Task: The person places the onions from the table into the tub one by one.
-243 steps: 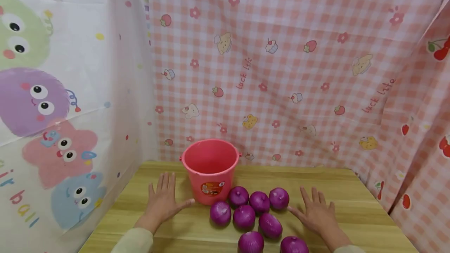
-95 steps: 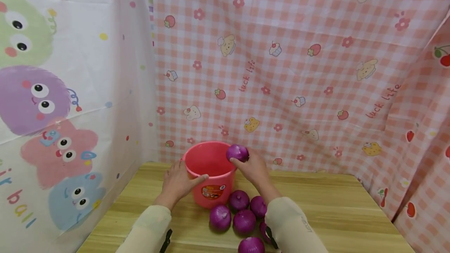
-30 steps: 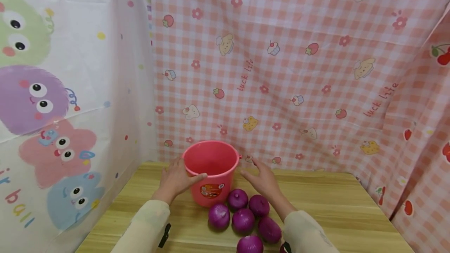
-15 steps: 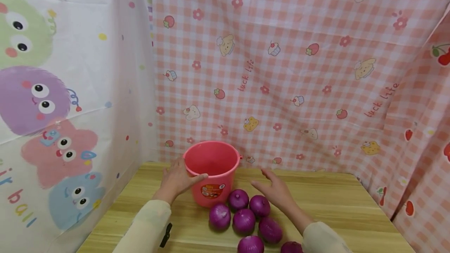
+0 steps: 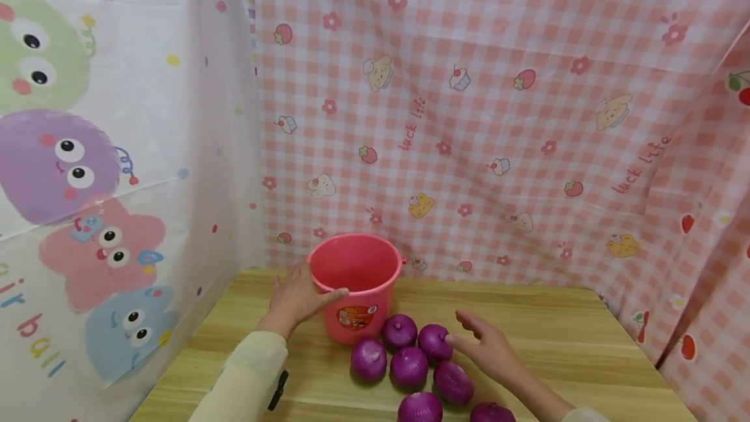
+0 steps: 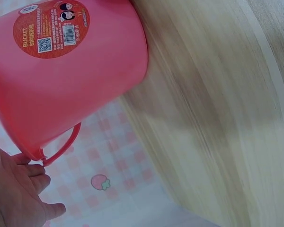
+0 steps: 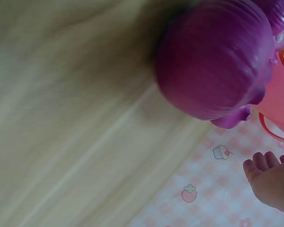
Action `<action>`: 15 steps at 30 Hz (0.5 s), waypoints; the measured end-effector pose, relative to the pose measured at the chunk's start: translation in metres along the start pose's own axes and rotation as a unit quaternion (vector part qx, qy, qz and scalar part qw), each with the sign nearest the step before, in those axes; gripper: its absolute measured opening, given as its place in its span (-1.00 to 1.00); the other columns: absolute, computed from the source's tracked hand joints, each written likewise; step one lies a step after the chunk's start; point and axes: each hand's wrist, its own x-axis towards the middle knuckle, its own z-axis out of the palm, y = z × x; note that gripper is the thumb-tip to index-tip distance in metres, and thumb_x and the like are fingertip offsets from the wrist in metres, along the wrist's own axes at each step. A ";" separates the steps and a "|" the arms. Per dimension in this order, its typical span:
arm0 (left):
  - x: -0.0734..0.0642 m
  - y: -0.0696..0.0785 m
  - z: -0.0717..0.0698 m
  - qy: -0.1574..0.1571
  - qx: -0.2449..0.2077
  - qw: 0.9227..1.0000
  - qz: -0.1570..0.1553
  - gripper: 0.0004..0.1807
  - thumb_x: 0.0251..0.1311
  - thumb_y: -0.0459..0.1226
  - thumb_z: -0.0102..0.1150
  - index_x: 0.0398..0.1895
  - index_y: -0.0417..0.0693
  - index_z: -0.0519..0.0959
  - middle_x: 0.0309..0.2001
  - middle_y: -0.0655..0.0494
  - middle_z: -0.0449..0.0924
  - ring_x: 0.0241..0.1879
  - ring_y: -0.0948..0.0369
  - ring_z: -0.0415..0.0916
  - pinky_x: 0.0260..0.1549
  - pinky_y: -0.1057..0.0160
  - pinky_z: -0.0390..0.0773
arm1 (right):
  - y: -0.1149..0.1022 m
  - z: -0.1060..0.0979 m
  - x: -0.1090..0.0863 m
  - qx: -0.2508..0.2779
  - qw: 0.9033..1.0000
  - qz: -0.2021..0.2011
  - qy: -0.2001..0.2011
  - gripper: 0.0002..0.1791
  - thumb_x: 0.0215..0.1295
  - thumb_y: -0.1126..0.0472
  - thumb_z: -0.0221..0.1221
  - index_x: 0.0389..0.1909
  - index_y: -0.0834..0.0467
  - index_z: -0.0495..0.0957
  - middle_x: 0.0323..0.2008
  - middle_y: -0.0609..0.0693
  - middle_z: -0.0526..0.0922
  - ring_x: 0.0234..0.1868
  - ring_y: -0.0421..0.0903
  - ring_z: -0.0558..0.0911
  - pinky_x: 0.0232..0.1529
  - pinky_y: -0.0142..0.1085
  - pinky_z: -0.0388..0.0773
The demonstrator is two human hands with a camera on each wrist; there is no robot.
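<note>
I'd steady the bucket (image 5: 360,300) with my relaxed left hand (image 5: 297,296), then cup my empty, loosely spread right hand (image 5: 487,346) squarely around one onion (image 5: 433,344).

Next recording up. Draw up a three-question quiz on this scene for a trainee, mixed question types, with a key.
1. Count: in the head view, how many purple onions show on the wooden table, including any cut off by the picture's edge?
2. Multiple choice: what is the left hand touching?
a) a purple onion
b) the pink bucket
c) the checked cloth
3. True or false: the right hand is gripping a purple onion.

Key
1. Seven; the nearest two are cut off by the bottom edge.
2. b; its thumb lies along the front, just under the rim.
3. False; the right hand holds nothing, its thumb close to an onion.
</note>
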 end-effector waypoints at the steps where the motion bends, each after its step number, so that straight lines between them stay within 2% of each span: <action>1: 0.000 0.000 0.000 -0.001 0.001 1.000 0.000 0.36 -0.19 0.56 0.16 0.53 -0.17 0.09 0.40 -0.18 0.24 0.40 -0.16 0.16 0.29 -0.49 -0.18 | 0.002 -0.002 -0.003 0.005 1.000 0.004 -0.003 -0.27 0.28 -0.07 0.31 0.33 0.30 0.41 0.26 0.21 0.50 0.28 0.19 0.46 0.31 0.08 0.34; 10: 0.001 0.001 -0.002 0.001 0.013 1.000 0.000 0.37 -0.21 0.58 0.12 0.53 -0.17 0.10 0.42 -0.18 0.24 0.40 -0.16 0.15 0.29 -0.49 -0.17 | 0.018 -0.015 -0.024 0.023 0.999 0.024 -0.029 -0.26 0.30 -0.02 0.30 0.34 0.35 0.37 0.26 0.29 0.47 0.28 0.23 0.45 0.31 0.07 0.34; 15: 0.002 0.000 0.001 0.003 0.015 1.000 0.005 0.36 -0.22 0.59 0.12 0.54 -0.11 0.10 0.42 -0.13 0.24 0.41 -0.12 0.16 0.28 -0.50 -0.16 | 0.032 -0.025 -0.036 0.017 0.997 0.025 -0.074 -0.27 0.34 0.00 0.26 0.33 0.41 0.35 0.26 0.37 0.45 0.24 0.29 0.46 0.27 0.13 0.35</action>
